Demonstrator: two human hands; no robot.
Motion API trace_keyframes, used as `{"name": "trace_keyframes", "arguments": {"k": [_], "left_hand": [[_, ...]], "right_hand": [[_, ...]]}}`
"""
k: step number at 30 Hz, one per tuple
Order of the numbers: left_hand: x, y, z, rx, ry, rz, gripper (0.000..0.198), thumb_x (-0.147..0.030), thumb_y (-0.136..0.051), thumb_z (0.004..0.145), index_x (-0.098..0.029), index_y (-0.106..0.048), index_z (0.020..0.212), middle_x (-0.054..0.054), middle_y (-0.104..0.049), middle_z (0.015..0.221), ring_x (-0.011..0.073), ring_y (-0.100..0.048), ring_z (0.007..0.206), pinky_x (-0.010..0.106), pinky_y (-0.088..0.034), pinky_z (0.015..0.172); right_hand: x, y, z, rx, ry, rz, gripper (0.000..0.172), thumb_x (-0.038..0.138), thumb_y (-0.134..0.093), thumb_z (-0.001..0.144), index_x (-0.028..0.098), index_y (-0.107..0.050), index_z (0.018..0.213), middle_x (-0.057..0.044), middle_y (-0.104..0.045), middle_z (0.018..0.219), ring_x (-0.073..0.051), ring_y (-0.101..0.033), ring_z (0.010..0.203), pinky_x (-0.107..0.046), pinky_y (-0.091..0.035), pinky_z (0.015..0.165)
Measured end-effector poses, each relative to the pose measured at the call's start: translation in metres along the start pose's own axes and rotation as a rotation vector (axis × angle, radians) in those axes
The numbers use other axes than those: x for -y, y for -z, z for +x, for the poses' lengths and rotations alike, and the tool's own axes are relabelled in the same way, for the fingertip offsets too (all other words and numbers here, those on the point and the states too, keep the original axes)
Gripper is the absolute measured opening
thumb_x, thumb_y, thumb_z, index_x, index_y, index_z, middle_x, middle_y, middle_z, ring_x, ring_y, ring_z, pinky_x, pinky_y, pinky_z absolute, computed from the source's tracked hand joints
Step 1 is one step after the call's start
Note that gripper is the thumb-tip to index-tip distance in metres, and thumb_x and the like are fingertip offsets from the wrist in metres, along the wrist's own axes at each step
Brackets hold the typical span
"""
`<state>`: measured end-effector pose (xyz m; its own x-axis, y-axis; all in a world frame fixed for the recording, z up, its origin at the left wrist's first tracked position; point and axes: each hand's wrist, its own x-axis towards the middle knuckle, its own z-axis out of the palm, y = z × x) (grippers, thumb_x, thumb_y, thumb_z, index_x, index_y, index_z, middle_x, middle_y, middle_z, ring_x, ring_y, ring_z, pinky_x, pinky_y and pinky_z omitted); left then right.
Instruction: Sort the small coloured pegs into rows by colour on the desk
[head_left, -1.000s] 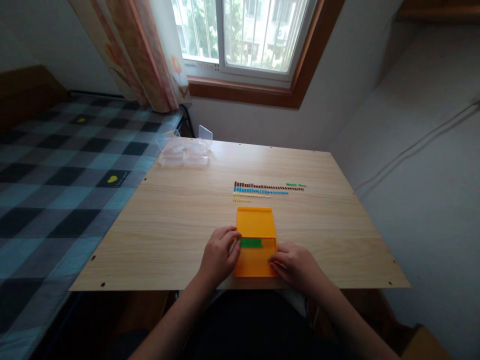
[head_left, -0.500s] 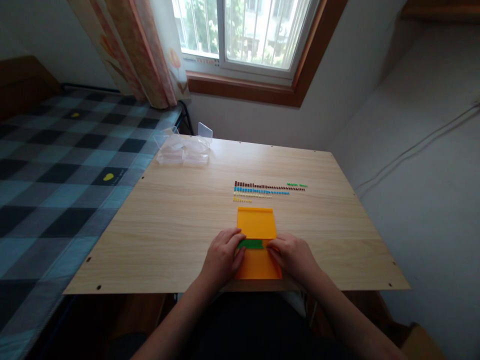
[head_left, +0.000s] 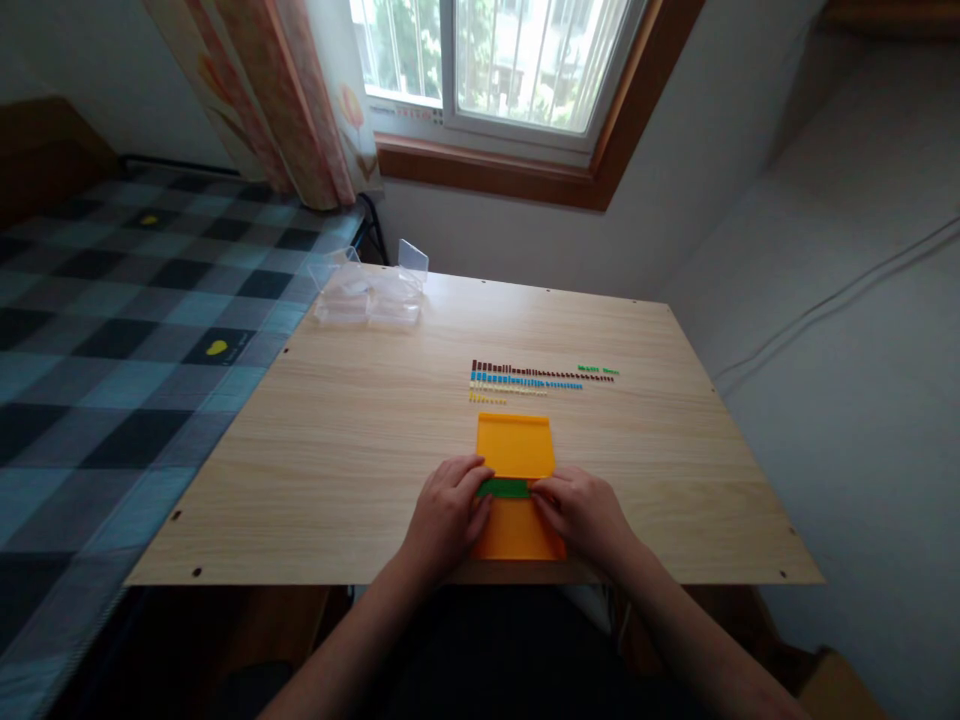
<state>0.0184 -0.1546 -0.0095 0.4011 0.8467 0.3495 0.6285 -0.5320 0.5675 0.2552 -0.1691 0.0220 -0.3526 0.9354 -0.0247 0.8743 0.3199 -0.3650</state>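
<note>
An orange plastic tray lies open near the table's front edge, with a ridge across its middle. A narrow green strip lies crosswise below that ridge. My left hand grips the strip's left end between bent fingers and thumb, its side against the tray's left edge. At the strip's right end, my right hand has thumb and fingers pinched together on it. Both fingertips hide the strip's ends, and whether it is one piece or several joined pieces is too small to tell.
Beyond the tray, small pieces lie in rows: dark brown, blue, cream and yellow. Small green pieces are at the right. Clear plastic boxes stand at the table's back left corner. A checked bed adjoins the left.
The fingers of my right hand have shifted slightly left, up against the green strip's end. My left hand stays in place. The view has moved a little.
</note>
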Motion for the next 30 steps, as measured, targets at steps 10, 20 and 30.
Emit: {"name": "trace_keyframes", "arguments": {"k": [10, 20, 30], "left_hand": [[-0.0002, -0.0002, -0.0005, 0.001, 0.008, -0.004, 0.025, -0.019, -0.059, 0.09, -0.02, -0.063, 0.114, 0.013, -0.065, 0.124, 0.0296, -0.06, 0.116, 0.052, -0.052, 0.099], [-0.0016, 0.0007, 0.0, 0.005, 0.011, -0.005, 0.024, -0.019, -0.059, 0.09, -0.02, -0.064, 0.113, 0.013, -0.066, 0.124, 0.0297, -0.06, 0.115, 0.052, -0.052, 0.099], [-0.0028, 0.002, 0.0013, -0.008, 0.012, -0.016, 0.025, -0.019, -0.059, 0.089, -0.022, -0.066, 0.113, 0.012, -0.067, 0.123, 0.0291, -0.061, 0.115, 0.052, -0.053, 0.099]], "right_hand": [[-0.0024, -0.0007, -0.0011, -0.02, 0.016, 0.044, 0.016, 0.021, -0.06, 0.092, 0.022, -0.076, 0.095, -0.005, -0.074, 0.09, -0.019, -0.067, 0.087, -0.028, -0.047, 0.077], [-0.0044, -0.0051, -0.0024, -0.021, 0.019, 0.021, 0.015, 0.026, -0.061, 0.093, 0.023, -0.075, 0.098, -0.005, -0.073, 0.09, -0.018, -0.066, 0.085, -0.026, -0.046, 0.075], [-0.0036, -0.004, -0.0018, -0.02, 0.0, 0.015, 0.015, 0.027, -0.062, 0.094, 0.025, -0.077, 0.095, -0.004, -0.073, 0.089, -0.017, -0.065, 0.083, -0.025, -0.043, 0.07]]}}
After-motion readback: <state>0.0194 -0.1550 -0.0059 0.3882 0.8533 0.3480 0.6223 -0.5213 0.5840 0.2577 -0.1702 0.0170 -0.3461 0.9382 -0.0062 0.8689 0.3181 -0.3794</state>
